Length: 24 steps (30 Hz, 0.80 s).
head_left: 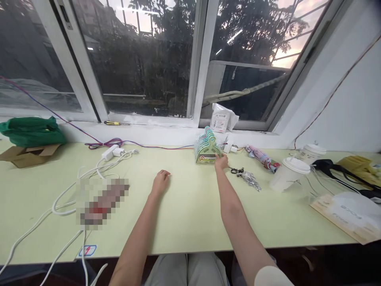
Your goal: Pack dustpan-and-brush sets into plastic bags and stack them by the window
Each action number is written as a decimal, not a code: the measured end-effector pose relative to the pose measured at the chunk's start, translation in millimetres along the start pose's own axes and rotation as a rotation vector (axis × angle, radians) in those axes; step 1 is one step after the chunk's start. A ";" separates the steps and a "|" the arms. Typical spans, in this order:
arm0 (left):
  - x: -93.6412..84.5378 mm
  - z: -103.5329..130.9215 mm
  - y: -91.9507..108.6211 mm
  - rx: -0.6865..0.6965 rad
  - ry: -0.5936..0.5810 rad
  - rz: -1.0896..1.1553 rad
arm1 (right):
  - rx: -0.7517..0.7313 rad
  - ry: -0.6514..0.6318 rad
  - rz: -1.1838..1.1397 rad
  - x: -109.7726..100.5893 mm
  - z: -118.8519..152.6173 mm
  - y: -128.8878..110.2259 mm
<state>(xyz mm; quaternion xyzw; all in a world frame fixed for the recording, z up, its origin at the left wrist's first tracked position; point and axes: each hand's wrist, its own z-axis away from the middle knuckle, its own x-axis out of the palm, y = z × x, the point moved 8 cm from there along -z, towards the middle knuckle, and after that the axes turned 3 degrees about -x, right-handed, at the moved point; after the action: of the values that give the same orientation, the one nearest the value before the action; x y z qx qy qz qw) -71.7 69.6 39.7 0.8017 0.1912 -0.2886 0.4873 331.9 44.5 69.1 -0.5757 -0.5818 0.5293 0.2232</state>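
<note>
At the back of the table stands a bundle of green, teal and pink plastic hangers [208,147], lined up in clear wrap with a printed label low on the front. My right hand [221,161] is closed on the bundle's lower right corner; its fingertips are partly hidden. My left hand [161,182] rests on the pale green tabletop [184,214], well left of the hangers, its fingers loosely bent and holding nothing. Close to my right wrist lies a silvery bundle with a black cord [251,179].
White cables [64,212] and a blurred patch [102,202] cover the left side, with a cardboard box [31,157] under green cloth [32,132] behind. Rightward are a folded umbrella-like roll [262,157], lidded paper cups [290,174] and a paper bag [348,214]. A screwdriver [113,123] lies on the sill.
</note>
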 end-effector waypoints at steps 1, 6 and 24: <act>0.2 -0.2 -0.3 0.002 0.000 -0.001 | -0.017 -0.021 0.001 -1.5 -5.6 4.2; 4.9 -2.5 -5.2 0.011 -0.005 0.009 | -0.164 -0.105 -0.044 -14.5 -16.8 11.0; 30.7 35.1 34.7 -0.388 -0.313 0.926 | -0.194 -0.486 -0.283 -13.4 164.7 -28.5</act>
<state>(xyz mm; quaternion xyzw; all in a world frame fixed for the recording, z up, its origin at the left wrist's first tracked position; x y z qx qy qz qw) -37.6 23.4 30.5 0.6446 -0.2083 -0.1186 0.7259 179.6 -20.5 42.7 -0.3637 -0.7405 0.5574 0.0929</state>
